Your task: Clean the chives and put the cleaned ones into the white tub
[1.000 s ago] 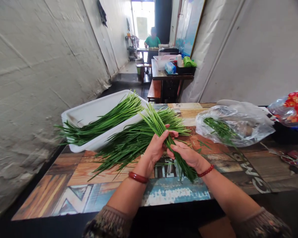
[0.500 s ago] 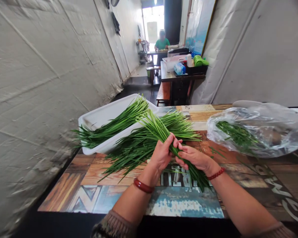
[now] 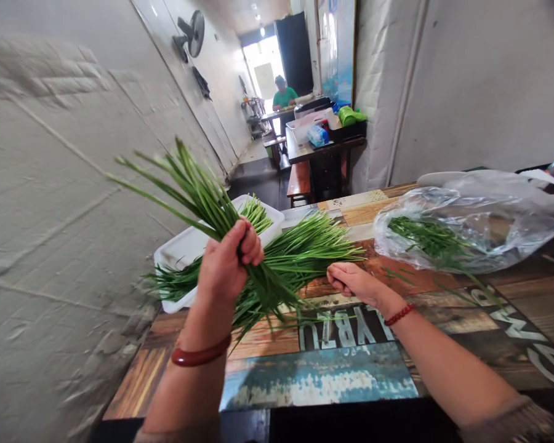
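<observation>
My left hand [image 3: 228, 258] is closed round a bunch of garlic chives [image 3: 203, 197], raised above the table with the pale stalk ends up and to the left. The green leaf ends hang down to the right. My right hand [image 3: 353, 283] is low over the table, fingers curled together; whatever may be in them is hidden. Just beyond it and to its left lies a pile of chives [image 3: 316, 243]. More chives [image 3: 178, 280] rest in a white plastic tray [image 3: 178, 249], partly hidden behind my left hand and its bunch.
A clear plastic bag [image 3: 512, 231] with loose green leaves [image 3: 425, 237] sits on the right of the patterned table [image 3: 346, 375]. A wall [image 3: 55, 203] runs along the left. Farther back are a bench [image 3: 300, 180], a loaded table [image 3: 323, 147] and a seated person [image 3: 284, 96].
My hands have separated. The left one has lifted the bunch up and to the left, while the right one has let go of it and stays low. The view has shifted.
</observation>
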Demonstrator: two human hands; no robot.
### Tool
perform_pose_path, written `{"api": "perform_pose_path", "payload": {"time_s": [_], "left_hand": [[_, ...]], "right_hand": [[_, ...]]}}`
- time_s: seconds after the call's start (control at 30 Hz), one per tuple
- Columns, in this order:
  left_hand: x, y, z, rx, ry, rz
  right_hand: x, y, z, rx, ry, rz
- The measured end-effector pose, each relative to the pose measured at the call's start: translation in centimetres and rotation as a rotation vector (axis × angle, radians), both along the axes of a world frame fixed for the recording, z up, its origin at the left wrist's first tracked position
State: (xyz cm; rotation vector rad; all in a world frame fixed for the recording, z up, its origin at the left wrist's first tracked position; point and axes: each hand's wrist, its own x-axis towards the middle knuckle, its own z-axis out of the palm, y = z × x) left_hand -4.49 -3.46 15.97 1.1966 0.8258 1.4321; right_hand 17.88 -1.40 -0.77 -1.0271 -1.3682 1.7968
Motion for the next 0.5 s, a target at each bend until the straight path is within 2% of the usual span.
{"api": "perform_pose_path", "payload": {"time_s": [0.07, 0.13, 0.2, 0.23, 0.3, 0.37, 0.5], "left_hand": [[-1.6, 1.1, 2.0, 0.085, 0.365, 0.094], [-3.2, 2.7, 3.3, 0.195, 0.838, 0.272], [-4.9, 4.7, 3.7, 0.283, 1.316, 0.463], [-5.8, 5.6, 3.5, 0.289, 1.508, 0.503], [-7.6, 7.3, 2.4, 0.205, 1.797, 0.531], [-9.4, 8.7, 0.6, 0.091, 1.939, 0.507], [-12.4, 10.5, -3.7, -0.018, 1.932, 0.453]], "right_hand": [[-0.1, 0.1, -0.3, -0.002, 0.021, -0.023], [-0.1, 0.1, -0.5, 0.003, 0.033, -0.034], [-0.1, 0.1, -0.5, 0.014, 0.044, -0.035], [-0.1, 0.1, -0.5, 0.021, 0.048, -0.037], [-0.1, 0.1, -0.4, 0.031, 0.050, -0.035], [-0.1, 0.1, -0.3, 0.041, 0.046, -0.029], [-0.2, 0.2, -0.4, 0.044, 0.047, -0.022]]}}
